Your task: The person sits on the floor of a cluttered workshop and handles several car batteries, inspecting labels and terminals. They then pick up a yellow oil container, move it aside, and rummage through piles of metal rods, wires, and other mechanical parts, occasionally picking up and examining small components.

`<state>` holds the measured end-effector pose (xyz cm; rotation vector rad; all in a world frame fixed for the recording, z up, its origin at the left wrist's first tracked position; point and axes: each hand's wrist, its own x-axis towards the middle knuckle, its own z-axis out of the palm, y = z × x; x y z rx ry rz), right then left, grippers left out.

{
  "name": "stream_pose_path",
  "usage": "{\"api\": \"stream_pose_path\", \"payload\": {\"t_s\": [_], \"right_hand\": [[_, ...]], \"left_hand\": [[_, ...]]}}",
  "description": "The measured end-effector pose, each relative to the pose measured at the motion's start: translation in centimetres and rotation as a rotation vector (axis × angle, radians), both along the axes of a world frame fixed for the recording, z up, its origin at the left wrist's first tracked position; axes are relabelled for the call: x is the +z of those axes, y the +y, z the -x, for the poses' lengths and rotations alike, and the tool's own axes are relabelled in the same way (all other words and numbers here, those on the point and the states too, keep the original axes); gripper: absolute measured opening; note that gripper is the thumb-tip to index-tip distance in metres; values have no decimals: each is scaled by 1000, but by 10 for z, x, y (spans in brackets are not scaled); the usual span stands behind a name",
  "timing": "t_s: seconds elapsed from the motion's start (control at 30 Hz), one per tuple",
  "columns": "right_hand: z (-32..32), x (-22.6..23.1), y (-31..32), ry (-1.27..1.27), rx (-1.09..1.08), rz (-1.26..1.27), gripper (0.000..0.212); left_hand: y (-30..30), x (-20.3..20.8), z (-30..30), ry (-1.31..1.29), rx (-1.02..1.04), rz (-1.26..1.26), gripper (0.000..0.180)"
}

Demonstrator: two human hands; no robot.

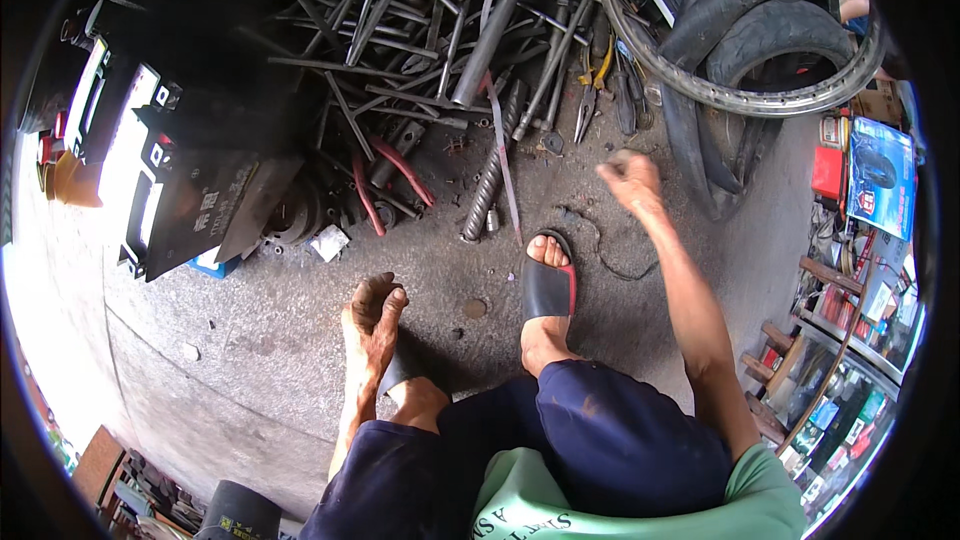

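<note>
My left hand (372, 312) is held in front of my left knee, its dark-stained fingers curled in and the thumb alongside. Whatever it may hold is hidden. Further forward, my right hand (632, 182) hovers above the floor with its fingers bent together and slightly blurred; I cannot make out anything in them. Closest to it are a pair of pliers (586, 112) with yellow handles and dark-handled pliers (626, 105). A thin dark cord (600, 245) lies below it. Red-handled cutters (405, 172) rest between the two hands' reach, on the left.
Ahead is a heap of metal bars and wrenches (400, 25), with a hammer (490, 35) on it. A wheel rim (740, 100) and black tyres (780, 40) stand at the far right. Dark boxes (200, 200) are at left; a glass cabinet (840, 420) stands at right.
</note>
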<state>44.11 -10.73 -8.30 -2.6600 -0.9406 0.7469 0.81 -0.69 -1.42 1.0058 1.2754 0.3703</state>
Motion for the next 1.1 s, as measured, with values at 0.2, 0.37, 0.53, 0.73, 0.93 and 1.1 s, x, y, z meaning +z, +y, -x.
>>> {"api": "stream_pose_path", "payload": {"t_s": [0.2, 0.37, 0.53, 0.73, 0.93, 1.1], "right_hand": [[102, 4, 73, 323, 149, -36, 43], [122, -4, 87, 272, 87, -112, 40], [104, 34, 86, 571, -132, -332, 16], [100, 76, 102, 1104, -100, -421, 49], [118, 20, 102, 179, 271, 236, 63], [134, 13, 117, 238, -1, 123, 58]], "left_hand": [[-1, -1, 0, 44, -8, 52, 29], [3, 1, -1, 54, -29, 37, 31], [2, -5, 9, 57, -8, 9, 33], [2, -9, 14, 94, -41, 9, 37], [4, -9, 7, 86, -52, 41, 37], [16, -8, 5, 102, -86, -10, 37]]}}
